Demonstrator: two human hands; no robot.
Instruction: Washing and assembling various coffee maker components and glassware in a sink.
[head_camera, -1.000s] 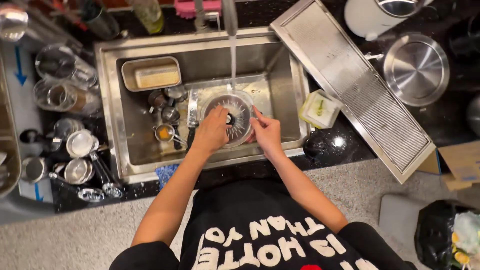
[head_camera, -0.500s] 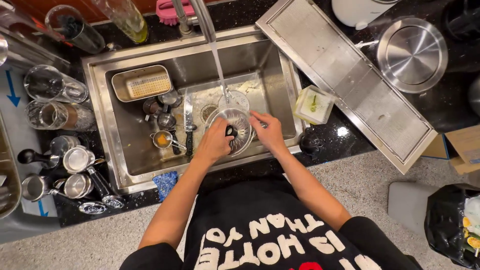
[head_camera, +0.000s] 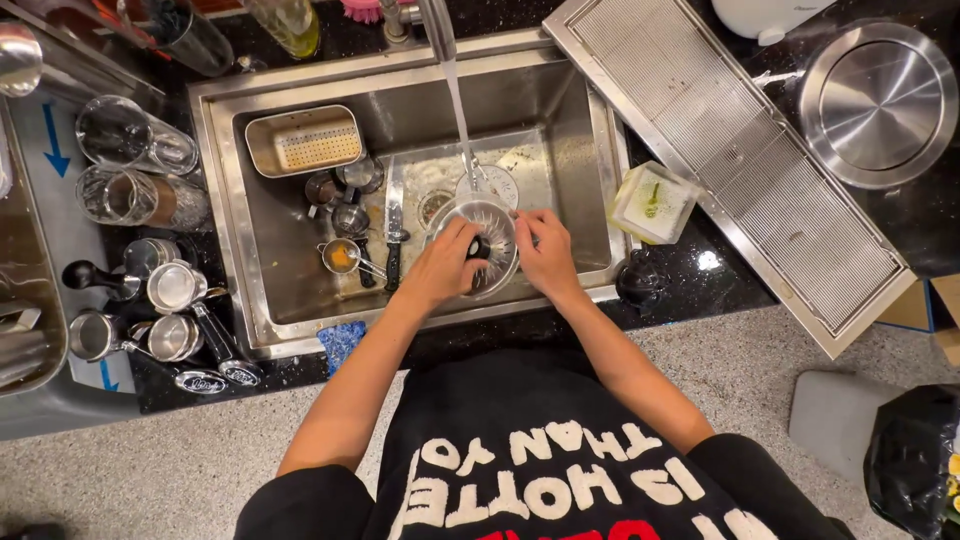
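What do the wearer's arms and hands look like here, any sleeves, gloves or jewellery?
Both arms are bare from the short sleeves down. The left hand and right hand have no gloves; no watch, ring or wristband is visible at this size. The person wears a black T-shirt with large white block lettering and a bit of red print at the bottom edge of the head view.

A shiny black table (head_camera: 690, 275) holds a steel sink (head_camera: 580, 150). At two o'clock lies a long metal drain tray (head_camera: 740, 170). The floor (head_camera: 150, 470) below is grey and speckled.
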